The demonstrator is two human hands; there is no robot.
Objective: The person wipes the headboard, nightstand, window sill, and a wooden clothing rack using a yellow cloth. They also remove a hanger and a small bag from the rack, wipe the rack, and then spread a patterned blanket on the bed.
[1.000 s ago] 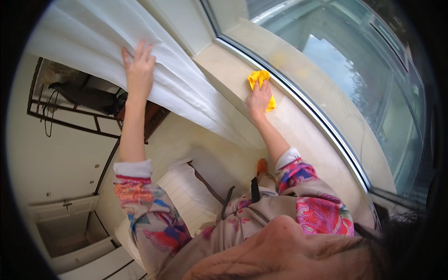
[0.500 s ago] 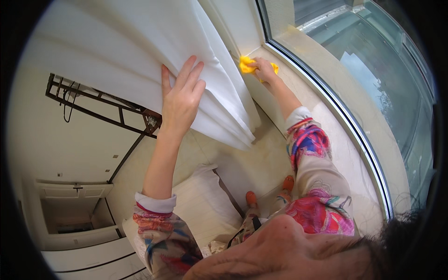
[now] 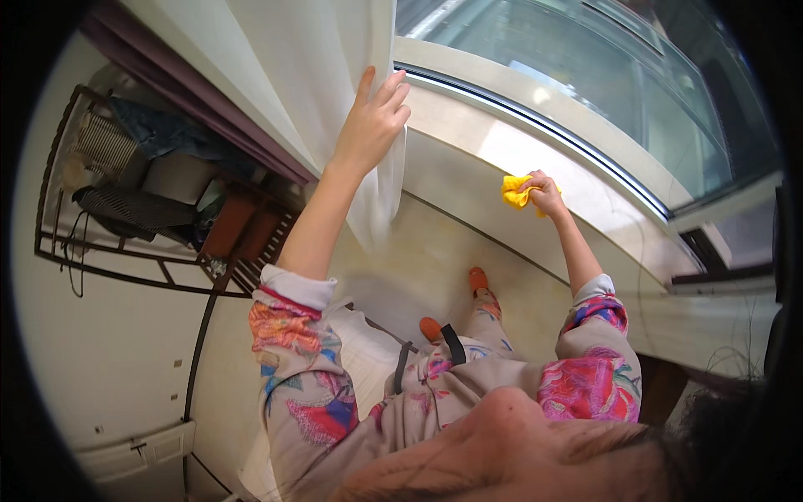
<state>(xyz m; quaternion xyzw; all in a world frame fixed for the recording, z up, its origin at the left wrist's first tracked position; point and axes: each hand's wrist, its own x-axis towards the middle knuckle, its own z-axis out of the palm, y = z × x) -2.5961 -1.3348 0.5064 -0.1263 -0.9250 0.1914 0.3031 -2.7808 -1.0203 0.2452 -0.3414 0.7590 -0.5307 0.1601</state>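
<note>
My left hand [image 3: 372,125] rests against the outer edge of a white curtain [image 3: 293,75], its fingers stretched out and slightly apart. The curtain hangs in loose folds, and its lower end sways near the floor. My right hand [image 3: 545,197] is closed around a crumpled yellow cloth [image 3: 520,192], which bulges out on the left side of the fist. Cloth and hand are by the front edge of the pale window sill [image 3: 502,151]. I cannot tell whether the cloth touches the sill.
A window [image 3: 577,67] with a dark-edged frame curves along the sill. At left, a dark metal rack [image 3: 125,247] holds clothes and bags beside a purple curtain [image 3: 201,100]. Below are my orange shoes [image 3: 478,279] and a bed corner with a white cover [image 3: 355,351].
My view has turned toward the window. My left hand has shifted to the right with the curtain edge. The right hand has come back from the sill's far corner, still gripping the cloth.
</note>
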